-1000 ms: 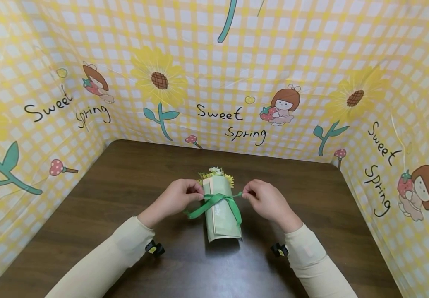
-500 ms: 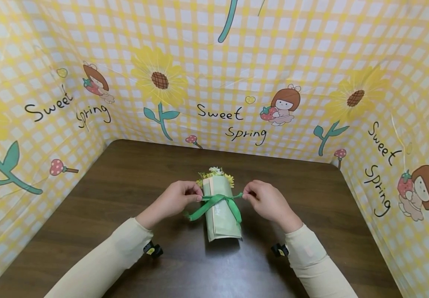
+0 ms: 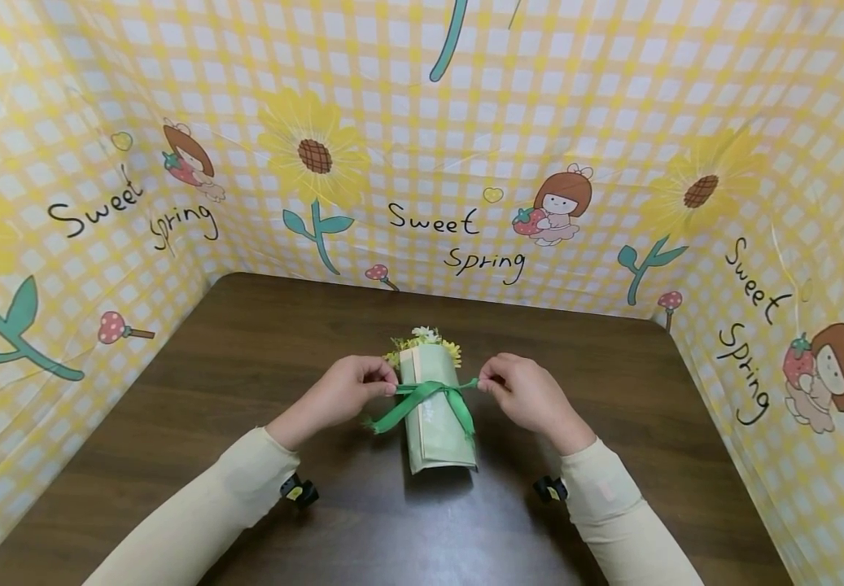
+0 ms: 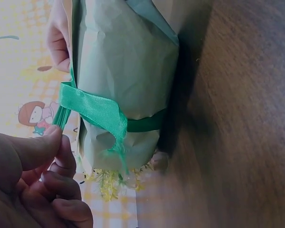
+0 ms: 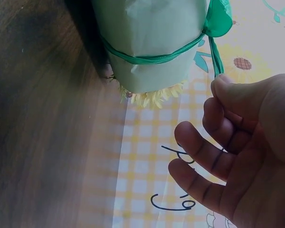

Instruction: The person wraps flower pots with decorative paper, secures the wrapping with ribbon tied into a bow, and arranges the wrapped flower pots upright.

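Note:
A bouquet wrapped in pale green paper (image 3: pixel 439 435) lies on the table, its white and yellow flowers (image 3: pixel 426 335) showing at the far end. Round the wrap runs a green ribbon (image 3: pixel 422 394), knotted on top, with two loose tails hanging down over the paper. My left hand (image 3: pixel 352 395) pinches one ribbon loop between thumb and forefinger, left of the knot. On the other side my right hand (image 3: pixel 527 395) pinches another length of ribbon with thumb and forefinger. In the left wrist view the ribbon tail (image 4: pixel 97 111) has a frayed end. Both pinched parts stretch out sideways from the knot.
The dark brown wooden table (image 3: pixel 304 325) extends around the bouquet. A yellow checked cloth (image 3: pixel 422 122) with sunflowers and cartoon figures stands behind and at both sides. Black wrist cameras (image 3: pixel 299 491) sit under both cuffs.
My left hand has shifted slightly to the left with its ribbon loop, so a bit more ribbon shows beside the wrap. My right hand stays almost in place.

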The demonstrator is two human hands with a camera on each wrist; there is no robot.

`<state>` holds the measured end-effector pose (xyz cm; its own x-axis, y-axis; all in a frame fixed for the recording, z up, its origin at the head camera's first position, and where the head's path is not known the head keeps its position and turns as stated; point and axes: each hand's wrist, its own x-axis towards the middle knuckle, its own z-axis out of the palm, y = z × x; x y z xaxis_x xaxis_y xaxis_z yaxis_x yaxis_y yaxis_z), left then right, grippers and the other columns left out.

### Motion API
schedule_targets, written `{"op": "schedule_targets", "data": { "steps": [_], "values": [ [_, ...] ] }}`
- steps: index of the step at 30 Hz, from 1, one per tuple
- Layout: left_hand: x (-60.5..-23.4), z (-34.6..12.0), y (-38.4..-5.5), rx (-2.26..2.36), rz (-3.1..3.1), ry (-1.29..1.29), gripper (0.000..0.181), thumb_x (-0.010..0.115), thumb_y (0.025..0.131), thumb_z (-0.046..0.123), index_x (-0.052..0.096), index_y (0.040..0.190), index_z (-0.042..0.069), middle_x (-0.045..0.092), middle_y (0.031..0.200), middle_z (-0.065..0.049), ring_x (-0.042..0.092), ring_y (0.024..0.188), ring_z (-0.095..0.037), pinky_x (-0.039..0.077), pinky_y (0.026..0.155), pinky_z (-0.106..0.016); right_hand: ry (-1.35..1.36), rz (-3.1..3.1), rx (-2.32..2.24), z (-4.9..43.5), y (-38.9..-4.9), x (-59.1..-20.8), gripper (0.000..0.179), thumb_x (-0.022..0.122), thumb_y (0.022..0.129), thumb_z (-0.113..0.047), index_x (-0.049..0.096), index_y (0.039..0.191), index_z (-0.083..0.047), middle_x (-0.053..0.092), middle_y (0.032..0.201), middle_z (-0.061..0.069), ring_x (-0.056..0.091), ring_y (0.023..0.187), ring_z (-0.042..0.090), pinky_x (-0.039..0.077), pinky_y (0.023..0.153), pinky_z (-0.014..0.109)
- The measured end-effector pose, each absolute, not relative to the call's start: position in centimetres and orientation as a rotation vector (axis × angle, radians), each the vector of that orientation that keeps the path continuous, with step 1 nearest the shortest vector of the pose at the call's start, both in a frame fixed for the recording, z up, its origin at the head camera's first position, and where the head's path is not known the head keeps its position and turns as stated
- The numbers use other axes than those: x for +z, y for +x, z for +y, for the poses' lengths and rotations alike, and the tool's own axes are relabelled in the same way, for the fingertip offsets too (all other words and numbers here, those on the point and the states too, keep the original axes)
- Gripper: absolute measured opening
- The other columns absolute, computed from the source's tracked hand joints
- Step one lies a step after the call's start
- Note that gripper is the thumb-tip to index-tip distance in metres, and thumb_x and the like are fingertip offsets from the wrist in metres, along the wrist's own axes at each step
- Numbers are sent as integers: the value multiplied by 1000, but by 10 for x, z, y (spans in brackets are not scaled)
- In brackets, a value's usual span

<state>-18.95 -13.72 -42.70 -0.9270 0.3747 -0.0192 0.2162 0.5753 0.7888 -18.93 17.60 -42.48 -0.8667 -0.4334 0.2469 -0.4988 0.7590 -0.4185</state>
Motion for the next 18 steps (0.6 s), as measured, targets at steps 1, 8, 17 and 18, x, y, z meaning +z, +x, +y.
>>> {"op": "schedule_targets", "data": {
  "steps": [1,8,17,18],
  "values": [
    [-427,-137,-190,1273,2622,497,6,71,98,16,72,92,15,65,82,0,56,77,-18,47,69,-32,751,-2820,729,176,-190,-425,7,73,97,-22,71,90,-22,63,88,-11,56,74,8,49,69,30],
    [-428,-135,-191,1279,2612,481,7,71,97,16,72,91,16,65,83,-1,56,78,-17,47,69,-30,752,-2828,715,180,-190,-427,7,73,96,-22,71,90,-23,62,87,-12,56,74,7,49,70,30],
    [-434,-138,-195,1289,2570,495,6,69,99,15,71,93,14,67,89,-11,56,79,-19,47,71,-32,764,-2851,747,180,-190,-427,8,73,97,-24,69,90,-24,61,88,-13,57,76,7,50,72,30],
    [-435,-139,-196,1297,2565,488,6,69,99,15,71,93,13,67,90,-11,56,80,-19,47,71,-33,768,-2862,760,179,-191,-426,9,73,97,-24,68,90,-24,61,88,-13,57,77,7,50,72,30]
  ]
}}
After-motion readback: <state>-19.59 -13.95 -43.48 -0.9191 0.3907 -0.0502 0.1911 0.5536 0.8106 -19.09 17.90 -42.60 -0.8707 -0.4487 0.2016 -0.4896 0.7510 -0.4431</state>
